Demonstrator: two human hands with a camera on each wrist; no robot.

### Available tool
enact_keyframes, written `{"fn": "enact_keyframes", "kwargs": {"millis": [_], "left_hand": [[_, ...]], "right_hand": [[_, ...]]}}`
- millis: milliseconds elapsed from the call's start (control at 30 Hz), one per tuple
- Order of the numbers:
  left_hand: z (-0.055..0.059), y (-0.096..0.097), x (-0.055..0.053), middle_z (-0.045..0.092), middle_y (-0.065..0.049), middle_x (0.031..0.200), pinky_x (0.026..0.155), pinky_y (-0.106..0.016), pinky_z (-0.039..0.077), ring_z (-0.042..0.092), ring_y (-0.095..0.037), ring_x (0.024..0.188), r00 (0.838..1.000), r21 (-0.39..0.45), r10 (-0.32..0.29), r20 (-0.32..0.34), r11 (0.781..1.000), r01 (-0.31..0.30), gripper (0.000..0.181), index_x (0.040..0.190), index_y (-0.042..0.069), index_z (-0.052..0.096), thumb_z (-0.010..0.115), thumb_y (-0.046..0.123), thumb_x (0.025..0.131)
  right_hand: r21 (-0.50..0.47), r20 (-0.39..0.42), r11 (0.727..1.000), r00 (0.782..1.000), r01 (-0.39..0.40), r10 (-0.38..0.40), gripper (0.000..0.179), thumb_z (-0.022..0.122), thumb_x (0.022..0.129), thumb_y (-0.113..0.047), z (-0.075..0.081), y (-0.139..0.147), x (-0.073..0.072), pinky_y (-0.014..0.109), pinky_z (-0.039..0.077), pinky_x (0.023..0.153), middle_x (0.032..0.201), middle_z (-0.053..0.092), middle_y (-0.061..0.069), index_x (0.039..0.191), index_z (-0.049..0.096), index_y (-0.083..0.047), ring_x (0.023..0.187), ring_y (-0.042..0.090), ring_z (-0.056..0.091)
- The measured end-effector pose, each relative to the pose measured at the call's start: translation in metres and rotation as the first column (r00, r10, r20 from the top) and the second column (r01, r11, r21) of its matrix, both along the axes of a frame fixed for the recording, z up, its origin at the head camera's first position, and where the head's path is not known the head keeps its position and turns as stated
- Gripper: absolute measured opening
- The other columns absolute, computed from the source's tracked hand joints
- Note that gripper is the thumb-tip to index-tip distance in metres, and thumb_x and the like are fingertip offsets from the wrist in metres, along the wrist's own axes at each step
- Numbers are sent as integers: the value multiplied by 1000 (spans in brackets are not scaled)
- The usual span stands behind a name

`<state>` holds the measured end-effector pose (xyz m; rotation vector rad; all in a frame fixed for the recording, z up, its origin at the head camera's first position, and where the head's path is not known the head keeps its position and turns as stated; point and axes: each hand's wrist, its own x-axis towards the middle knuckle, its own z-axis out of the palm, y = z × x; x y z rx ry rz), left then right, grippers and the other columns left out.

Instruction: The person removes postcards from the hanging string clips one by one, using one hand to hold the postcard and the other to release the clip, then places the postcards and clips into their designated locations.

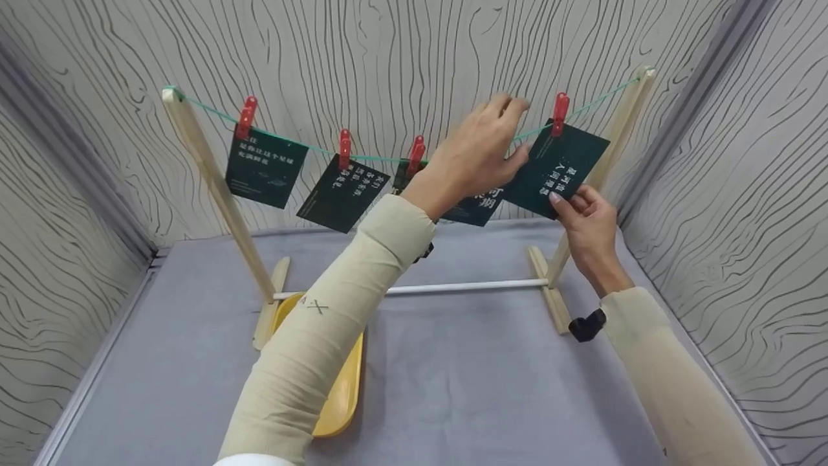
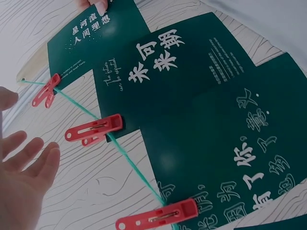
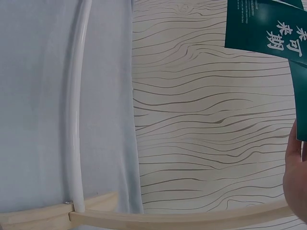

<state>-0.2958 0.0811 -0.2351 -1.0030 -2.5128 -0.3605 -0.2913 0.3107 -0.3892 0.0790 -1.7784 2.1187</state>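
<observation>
Several dark green cards with white writing hang by red clothespins from a thin green string (image 2: 127, 155). My right hand (image 1: 592, 226) pinches the lower edge of the rightmost card (image 1: 559, 165), its thumb on the front. A red clothespin (image 1: 561, 115) clips that card's upper corner to the string. To its left, my left hand (image 1: 475, 152) is raised by the string, holding nothing. In the left wrist view its fingers (image 2: 36, 160) are loosely bent, apart from the clothespins. The left hand partly covers the neighbouring card (image 1: 475, 210) in the head view; that card's clothespin (image 2: 93, 129) shows in the left wrist view.
Wooden posts (image 1: 217, 194) hold the string at both ends, joined low down by a white rod (image 1: 466, 287). A yellow tray (image 1: 343, 401) lies on the grey cloth (image 1: 466, 375), partly under the left forearm. Wood-grain-patterned walls (image 1: 362, 58) stand behind and beside the rack.
</observation>
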Motion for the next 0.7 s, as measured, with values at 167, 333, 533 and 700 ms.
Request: {"fn": "enact_keyframes", "kwargs": {"millis": [167, 333, 533, 700], "left_hand": [[2, 8, -6, 52, -12, 156, 122, -30, 43, 54, -21, 142, 999, 23, 6, 37, 1000, -6, 56, 156, 4, 43, 51, 34, 110], [4, 12, -9, 51, -12, 158, 124, -28, 41, 52, -21, 145, 997, 18, 23, 76, 1000, -25, 58, 158, 3, 40, 50, 34, 110], [10, 18, -13, 50, -12, 160, 124, -28, 41, 52, -21, 147, 993, 14, 37, 113, 999, -39, 59, 159, 3, 39, 52, 34, 110], [12, 25, -17, 51, -10, 160, 122, -25, 43, 51, -18, 147, 975, 93, 14, 223, 995, -36, 57, 158, 6, 40, 53, 33, 110]], "right_hand": [[29, -12, 999, 1000, -13, 13, 26, 74, 97, -7, 0, 3, -3, 21, 61, 92, 112, 79, -2, 121, 66, -4, 106, 10, 76], [36, -4, 999, 1000, -26, 26, 27, 75, 96, -8, 1, 3, -2, 21, 61, 93, 114, 79, -2, 122, 66, -5, 107, 10, 76], [27, 13, 999, 999, -37, 37, 32, 77, 95, -10, 2, 4, 0, 22, 60, 93, 116, 79, -2, 125, 65, -4, 107, 10, 76], [8, 30, 999, 999, -46, 46, 33, 76, 95, -9, 1, 6, 1, 22, 60, 94, 117, 79, -2, 125, 65, -4, 108, 10, 76]]}}
